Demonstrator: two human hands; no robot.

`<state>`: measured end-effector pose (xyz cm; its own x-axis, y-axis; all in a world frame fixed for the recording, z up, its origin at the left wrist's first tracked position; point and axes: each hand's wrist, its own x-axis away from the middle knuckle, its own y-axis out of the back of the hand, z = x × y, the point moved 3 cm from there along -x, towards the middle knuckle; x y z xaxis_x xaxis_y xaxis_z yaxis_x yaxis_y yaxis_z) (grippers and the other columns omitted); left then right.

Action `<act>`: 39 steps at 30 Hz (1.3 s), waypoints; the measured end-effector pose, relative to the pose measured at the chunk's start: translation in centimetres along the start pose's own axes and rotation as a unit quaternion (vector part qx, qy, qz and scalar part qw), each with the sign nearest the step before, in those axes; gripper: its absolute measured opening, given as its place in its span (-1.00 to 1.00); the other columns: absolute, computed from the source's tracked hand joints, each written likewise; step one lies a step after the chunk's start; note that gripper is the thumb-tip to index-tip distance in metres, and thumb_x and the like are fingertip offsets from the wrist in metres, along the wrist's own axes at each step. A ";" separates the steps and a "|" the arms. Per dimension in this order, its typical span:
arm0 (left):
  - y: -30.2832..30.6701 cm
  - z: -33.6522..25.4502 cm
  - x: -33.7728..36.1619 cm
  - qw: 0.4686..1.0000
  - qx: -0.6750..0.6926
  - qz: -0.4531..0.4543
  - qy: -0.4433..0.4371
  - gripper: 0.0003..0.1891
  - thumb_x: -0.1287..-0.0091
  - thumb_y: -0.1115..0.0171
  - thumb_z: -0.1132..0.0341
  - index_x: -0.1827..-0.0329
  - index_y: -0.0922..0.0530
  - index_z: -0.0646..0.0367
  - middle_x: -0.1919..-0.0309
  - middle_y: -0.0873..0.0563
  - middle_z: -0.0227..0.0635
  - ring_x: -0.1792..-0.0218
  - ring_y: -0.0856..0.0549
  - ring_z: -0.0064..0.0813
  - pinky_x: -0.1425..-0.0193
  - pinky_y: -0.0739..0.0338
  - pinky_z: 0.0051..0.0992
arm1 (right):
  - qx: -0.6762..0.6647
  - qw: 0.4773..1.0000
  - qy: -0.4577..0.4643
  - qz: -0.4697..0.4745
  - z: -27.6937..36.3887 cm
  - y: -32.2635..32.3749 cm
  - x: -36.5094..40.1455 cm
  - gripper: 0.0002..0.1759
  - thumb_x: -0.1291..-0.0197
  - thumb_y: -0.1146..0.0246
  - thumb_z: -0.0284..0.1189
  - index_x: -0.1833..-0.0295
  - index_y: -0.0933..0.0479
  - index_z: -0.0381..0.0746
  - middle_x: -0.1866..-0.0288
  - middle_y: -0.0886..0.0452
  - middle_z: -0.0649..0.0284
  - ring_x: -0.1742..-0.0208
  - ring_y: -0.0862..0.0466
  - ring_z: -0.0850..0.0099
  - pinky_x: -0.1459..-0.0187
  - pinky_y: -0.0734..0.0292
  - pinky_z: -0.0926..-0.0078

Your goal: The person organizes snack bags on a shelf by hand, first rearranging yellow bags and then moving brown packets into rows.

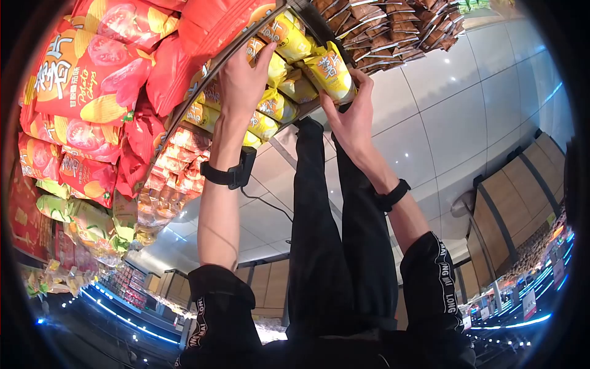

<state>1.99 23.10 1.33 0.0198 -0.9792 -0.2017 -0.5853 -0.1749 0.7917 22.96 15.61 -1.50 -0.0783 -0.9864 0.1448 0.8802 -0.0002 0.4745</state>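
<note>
Two-handed reaching into a low shelf (198,86) packed with a row of yellow bags (276,106), viewing it all inverted, with the tiled floor (467,104) up top.

Gripping one yellow bag (332,72) with the right hand (355,117): fingers wrapping narrow around its lower end, thumb pressing on the near side. Holding that bag tilted at the right end of the row, touching its neighbours, just beside the shelf's front rail.

Pressing the left hand (243,77) flat onto the row further left. Spreading the thumb wide against a bag; the other fingers reaching up past the rail and partly hidden, so cannot tell whether closing on anything.

Wearing a black wristband on each forearm: left one (230,174) carrying a small box with a thin cable trailing off, right one (393,195) plain.

Seeing black trousers (332,234) running between the two arms.

Noting around the row:
- red chip bags (92,74) stacked to the left
- orange packets (178,163) next tier over
- green bags (86,218) beyond those
- brown packets (381,27) lying beside the held bag
</note>
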 end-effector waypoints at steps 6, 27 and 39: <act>0.3 -0.1 -0.1 0.999 0.011 0.005 0.030 -0.60 -0.37 -0.49 0.32 -0.24 -0.67 0.19 -0.14 -0.74 -0.12 -0.17 -0.71 -0.08 -0.28 -0.59 -0.23 | 0.003 1.000 -0.001 -0.008 -0.3 0.2 0.3 -0.30 -0.15 -0.54 -0.42 -0.31 -0.33 -0.36 -0.16 -0.55 -0.07 -0.15 -0.64 -0.05 -0.16 -0.58 0.15; 3.2 -0.2 10.1 0.943 0.161 -0.035 0.291 -0.51 -0.52 -0.36 0.40 -0.44 -0.44 0.31 -0.14 -0.68 -0.13 -0.03 -0.72 -0.43 -0.13 -0.65 -0.42 | 0.038 0.982 0.185 0.026 4.1 -7.5 1.9 -0.14 0.02 -0.68 -0.33 -0.36 -0.39 -0.25 -0.19 -0.46 -0.04 -0.18 -0.52 -0.05 -0.20 -0.49 0.07; 3.9 0.3 12.8 0.915 0.275 -0.068 0.286 -0.51 -0.53 -0.32 0.44 -0.47 -0.43 0.27 -0.13 -0.68 -0.14 -0.07 -0.73 -0.45 -0.13 -0.66 -0.46 | -0.009 0.977 0.193 0.087 5.0 -7.4 3.4 -0.29 -0.08 -0.57 -0.51 -0.33 -0.42 -0.31 -0.14 -0.52 -0.03 -0.11 -0.58 -0.03 -0.11 -0.58 0.13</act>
<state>-0.29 9.93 1.70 0.4517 -0.8734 0.1820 -0.8624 -0.3752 0.3399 13.86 13.05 -0.22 0.2531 -0.9602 -0.1179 0.8732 0.1742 0.4552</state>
